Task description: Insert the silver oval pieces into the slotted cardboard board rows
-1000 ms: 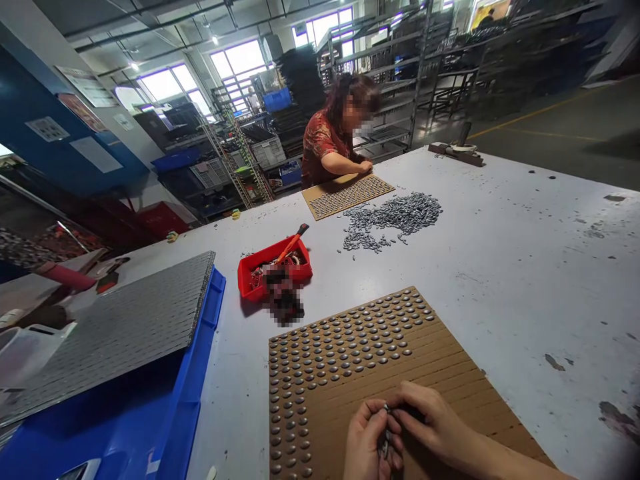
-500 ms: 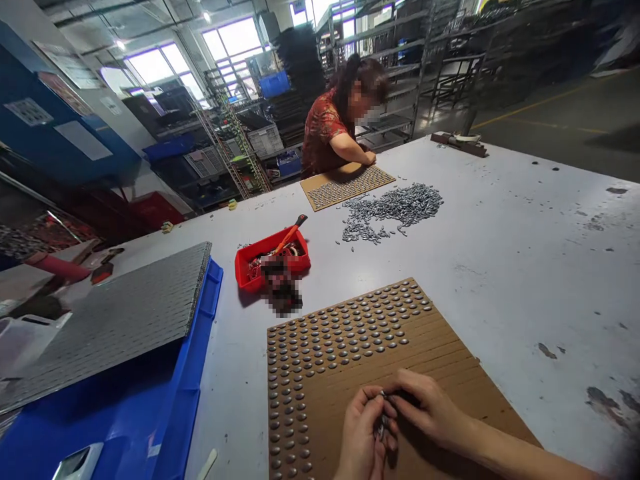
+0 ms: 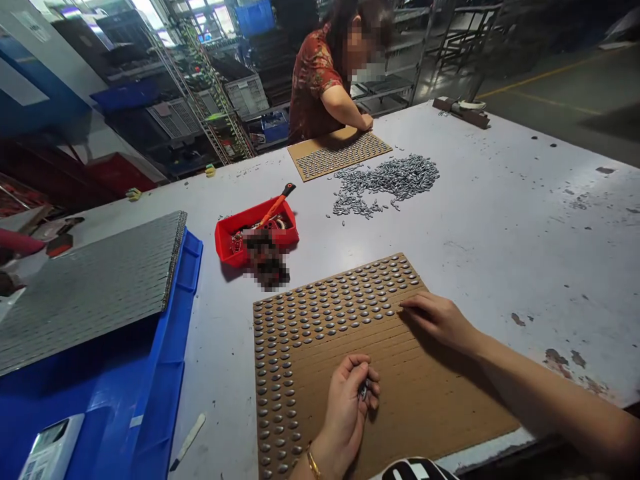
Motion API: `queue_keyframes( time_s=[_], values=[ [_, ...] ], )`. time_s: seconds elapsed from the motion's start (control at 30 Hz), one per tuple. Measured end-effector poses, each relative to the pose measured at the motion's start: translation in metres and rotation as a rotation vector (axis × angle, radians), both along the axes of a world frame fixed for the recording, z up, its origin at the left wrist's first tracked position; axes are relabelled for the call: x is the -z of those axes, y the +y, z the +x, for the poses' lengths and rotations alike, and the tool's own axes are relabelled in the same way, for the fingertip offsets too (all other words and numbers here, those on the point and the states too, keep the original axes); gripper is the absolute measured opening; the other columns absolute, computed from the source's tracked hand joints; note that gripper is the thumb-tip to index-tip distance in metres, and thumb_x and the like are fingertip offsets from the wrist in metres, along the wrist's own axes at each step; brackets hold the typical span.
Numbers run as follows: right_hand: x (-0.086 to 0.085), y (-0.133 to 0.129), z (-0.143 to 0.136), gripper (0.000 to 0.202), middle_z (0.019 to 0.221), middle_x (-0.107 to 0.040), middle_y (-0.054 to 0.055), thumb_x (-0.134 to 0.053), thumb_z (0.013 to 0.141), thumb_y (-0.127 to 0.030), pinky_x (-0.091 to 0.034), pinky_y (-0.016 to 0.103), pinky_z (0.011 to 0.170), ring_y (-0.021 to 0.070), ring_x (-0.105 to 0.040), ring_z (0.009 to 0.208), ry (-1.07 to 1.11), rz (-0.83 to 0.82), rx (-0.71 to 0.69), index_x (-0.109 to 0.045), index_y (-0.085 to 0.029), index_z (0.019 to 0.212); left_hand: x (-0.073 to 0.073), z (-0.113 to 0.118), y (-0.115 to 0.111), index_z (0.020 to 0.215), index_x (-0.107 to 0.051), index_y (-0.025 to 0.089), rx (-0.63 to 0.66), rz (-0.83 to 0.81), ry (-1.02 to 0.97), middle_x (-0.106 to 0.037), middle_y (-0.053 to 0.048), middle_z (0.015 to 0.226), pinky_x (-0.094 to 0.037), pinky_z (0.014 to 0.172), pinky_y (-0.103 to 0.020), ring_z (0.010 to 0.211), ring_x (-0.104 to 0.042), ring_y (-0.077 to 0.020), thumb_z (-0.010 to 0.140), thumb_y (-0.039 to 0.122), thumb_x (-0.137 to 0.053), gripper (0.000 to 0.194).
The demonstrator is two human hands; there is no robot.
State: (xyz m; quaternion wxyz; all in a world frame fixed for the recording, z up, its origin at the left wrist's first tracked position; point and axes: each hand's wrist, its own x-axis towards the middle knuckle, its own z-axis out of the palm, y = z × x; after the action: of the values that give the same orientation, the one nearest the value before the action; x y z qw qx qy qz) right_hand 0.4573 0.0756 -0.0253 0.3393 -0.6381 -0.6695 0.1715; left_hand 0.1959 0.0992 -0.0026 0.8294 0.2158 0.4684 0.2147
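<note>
A brown corrugated cardboard sheet (image 3: 400, 393) lies in front of me. Small grey spindle-shaped pieces (image 3: 330, 313) sit on it in rows along its far side and down its left side. My left hand (image 3: 350, 393) is closed around several of these pieces, held low over the middle of the cardboard. With fingertips pinched together, my right hand (image 3: 437, 320) reaches the sheet at the right end of the rows. Whatever is between those fingertips is hidden.
Across the table (image 3: 480, 220), a person (image 3: 320, 87) bends over another cardboard sheet (image 3: 320, 143), near a loose pile of grey pieces (image 3: 405, 177). A red bin (image 3: 225, 247) with a brush stands left of centre. Stacked grey-covered sheets (image 3: 100, 287) rest on a blue crate (image 3: 165, 387).
My right hand has left my left hand and moved forward and right to the end of the rows. The left hand still holds its pieces. The view has tilted downward.
</note>
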Motion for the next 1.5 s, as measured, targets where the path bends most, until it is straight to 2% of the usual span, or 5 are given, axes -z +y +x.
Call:
queue_keyframes(
  time_s=[0.6, 0.83, 0.97, 1.2, 1.5],
  values=[
    [0.001, 0.031, 0.013, 0.019, 0.091, -0.066, 0.006, -0.047, 0.092, -0.028, -0.048, 0.033, 0.074, 0.0199, -0.061, 0.083, -0.019, -0.069, -0.024, -0.065, -0.022, 0.093, -0.001, 0.001, 0.0, 0.093, -0.053, 0.016, 0.01, -0.002, -0.022, -0.06, -0.001, 0.072, -0.034, 0.046, -0.019, 0.055, -0.052, -0.0079, 0.08, 0.027, -0.063, 0.02],
    [-0.017, 0.02, -0.001, 0.024, 0.072, -0.063, 0.001, -0.064, 0.08, -0.041, -0.044, 0.025, 0.053, 0.0123, -0.055, 0.056, 0.673, -0.348, 0.216, -0.064, -0.018, 0.087, -0.006, 0.003, 0.001, 0.091, -0.056, 0.015, 0.007, -0.009, 0.005, -0.06, -0.001, 0.07, -0.034, 0.045, -0.018, 0.054, -0.052, -0.0078, 0.075, 0.027, -0.067, 0.023],
    [-0.024, 0.003, -0.032, 0.027, 0.064, -0.057, -0.003, -0.071, 0.076, -0.041, -0.039, 0.021, 0.047, 0.0083, -0.048, 0.051, 0.959, -0.451, 0.188, -0.063, -0.017, 0.086, -0.011, 0.014, 0.006, 0.091, -0.058, 0.014, 0.021, 0.008, -0.018, -0.06, -0.001, 0.07, -0.034, 0.044, -0.017, 0.054, -0.052, -0.0076, 0.074, 0.03, -0.07, 0.026],
    [-0.04, -0.023, -0.068, 0.025, 0.081, -0.064, 0.004, -0.056, 0.089, -0.04, -0.049, 0.027, 0.066, 0.0149, -0.059, 0.074, 0.765, -0.444, -0.126, -0.065, -0.017, 0.086, -0.015, 0.026, 0.007, 0.076, -0.059, 0.012, 0.107, 0.058, -0.078, -0.06, -0.003, 0.066, -0.035, 0.042, -0.017, 0.05, -0.05, -0.0064, 0.074, 0.045, -0.07, 0.034],
    [-0.045, -0.028, -0.078, 0.019, 0.079, -0.065, 0.003, -0.052, 0.092, -0.032, -0.046, 0.027, 0.067, 0.016, -0.059, 0.074, 0.498, -0.304, -0.054, -0.067, -0.021, 0.087, -0.014, 0.023, -0.002, 0.079, -0.059, 0.012, 0.04, 0.028, -0.059, -0.061, -0.003, 0.066, -0.038, 0.046, -0.016, 0.051, -0.053, -0.0065, 0.068, 0.037, -0.077, 0.033]
  ],
)
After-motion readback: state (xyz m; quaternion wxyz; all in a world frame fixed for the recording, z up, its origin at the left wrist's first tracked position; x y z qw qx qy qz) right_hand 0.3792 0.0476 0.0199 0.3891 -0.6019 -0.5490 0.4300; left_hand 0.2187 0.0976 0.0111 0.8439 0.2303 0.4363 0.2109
